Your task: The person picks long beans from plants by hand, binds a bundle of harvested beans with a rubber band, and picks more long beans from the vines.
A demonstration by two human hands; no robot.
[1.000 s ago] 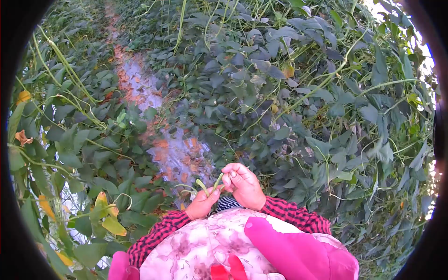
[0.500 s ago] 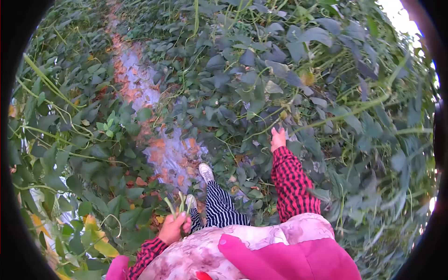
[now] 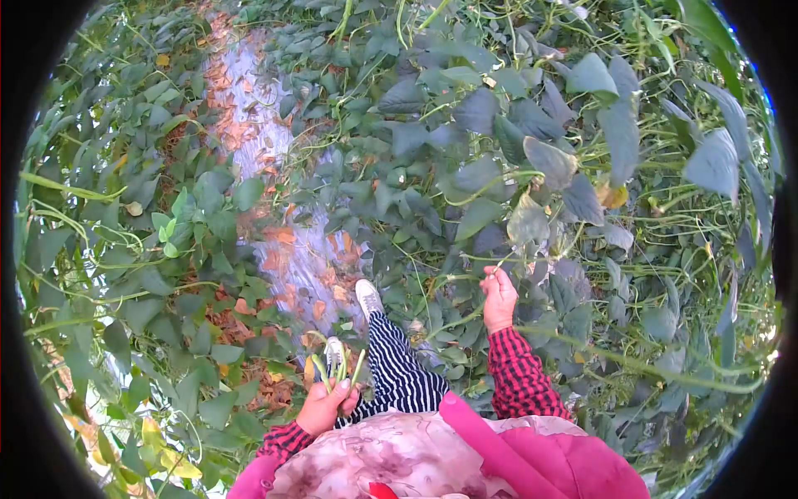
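Observation:
My left hand [image 3: 324,407] is closed around a small bunch of green bean pods [image 3: 342,368] low in the view, in front of the pink patterned apron [image 3: 357,457]. Their ends stick up past the thumb and fingers. On the right, my right hand [image 3: 499,301] reaches into the foliage, its fingertips pinched on a thin pale vine stem [image 3: 501,264]. Just above these fingers hangs a pale, yellowing leaf [image 3: 528,220]. Part of the stem is lost among the leaves.
Dense vines [image 3: 582,108] rise on the right, and more leafy plants [image 3: 141,266] stand on the left. Between them runs a narrow strip of plastic sheeting [image 3: 299,258] scattered with dry brown leaves. One light shoe [image 3: 368,298] stands at its edge.
My right hand has come lower in the view, closer to my body, and its fingers are now pinched on a stem. My left hand still holds the pods, now turned more into view.

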